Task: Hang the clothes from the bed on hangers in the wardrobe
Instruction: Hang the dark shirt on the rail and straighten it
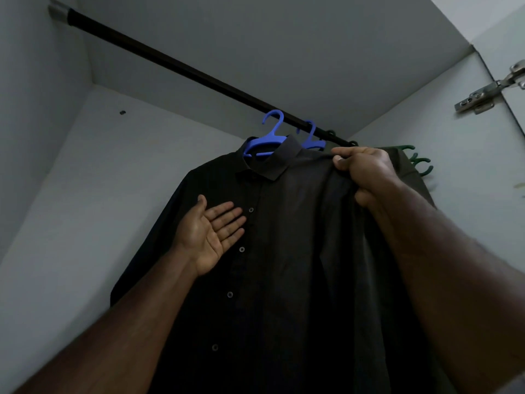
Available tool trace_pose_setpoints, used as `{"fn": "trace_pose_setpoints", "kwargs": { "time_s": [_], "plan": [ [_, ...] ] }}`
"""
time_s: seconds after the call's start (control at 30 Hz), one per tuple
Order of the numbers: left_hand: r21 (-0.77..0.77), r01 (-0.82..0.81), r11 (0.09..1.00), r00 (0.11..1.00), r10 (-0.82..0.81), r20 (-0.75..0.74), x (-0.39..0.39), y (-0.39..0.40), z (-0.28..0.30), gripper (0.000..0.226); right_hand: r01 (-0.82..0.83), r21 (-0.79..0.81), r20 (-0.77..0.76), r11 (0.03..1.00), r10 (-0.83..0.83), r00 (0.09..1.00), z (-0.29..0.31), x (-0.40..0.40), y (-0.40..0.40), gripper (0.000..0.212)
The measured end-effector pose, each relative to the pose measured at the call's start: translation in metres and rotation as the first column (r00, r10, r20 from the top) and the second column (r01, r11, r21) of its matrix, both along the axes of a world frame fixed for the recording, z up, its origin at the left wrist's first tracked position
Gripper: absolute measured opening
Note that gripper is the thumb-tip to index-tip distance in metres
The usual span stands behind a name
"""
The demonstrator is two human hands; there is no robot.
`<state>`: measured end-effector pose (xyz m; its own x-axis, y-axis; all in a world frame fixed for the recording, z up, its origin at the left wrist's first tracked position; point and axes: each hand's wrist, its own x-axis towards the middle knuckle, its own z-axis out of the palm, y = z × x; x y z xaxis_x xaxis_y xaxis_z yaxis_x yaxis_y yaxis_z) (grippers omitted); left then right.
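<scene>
The wardrobe [85, 194] is seen from below: flat, matt, pale grey panels meeting at sharp corners, with a small dark hole in the back wall. A dark shirt [284, 251] of smooth woven cloth fills the lower middle; a stiff pointed collar and a row of small round buttons down the placket can be made out. Its hem and lower sleeves are cut off by the frame edge, and its right side is covered by the right forearm. The shirt is hung on a blue hanger [267, 137] of moulded plastic, whose hook is seen at the rail [170, 64]; whether the hook rests fully on it cannot be told. The rail is a long, round, dark bar set in a metal socket at the upper left, its far end hidden behind the shirt and hand. A second blue hanger [312, 137] is partly hidden behind the collar. Green hangers [420, 163] are glimpsed at the right, mostly concealed by dark cloth. A shiny metal hinge [488, 92] is fixed at the upper right.

The shirt's shoulder is gripped by the right hand [366, 174], fingers curled round a fold of cloth. The left hand [213, 231] is held flat and palm-out against the shirt's chest, fingers straight beside the buttons.
</scene>
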<state>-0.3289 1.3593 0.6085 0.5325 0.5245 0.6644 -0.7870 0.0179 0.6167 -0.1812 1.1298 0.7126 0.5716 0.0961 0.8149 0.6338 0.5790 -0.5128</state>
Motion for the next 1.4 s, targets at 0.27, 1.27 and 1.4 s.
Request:
{"fn": "trace_pose_setpoints", "kwargs": {
  "time_s": [0.27,1.27,1.4],
  "plan": [
    [0.054,0.004,0.999,1.000,-0.004,-0.005,0.031,0.000,0.033,0.067,-0.030,0.071,-0.008,0.997,0.031,0.999,0.034,0.027,0.009,0.022],
    [0.180,-0.274,0.945,0.961,0.261,0.095,0.022,-0.067,-0.042,0.034,0.497,0.072,0.218,0.865,-0.500,0.838,-0.059,0.010,-0.096,0.050],
    [0.234,-0.392,0.890,0.917,0.357,0.178,0.011,-0.105,-0.083,0.024,0.405,0.070,0.170,0.911,-0.411,0.896,-0.127,0.009,-0.130,0.046]
  ]
}}
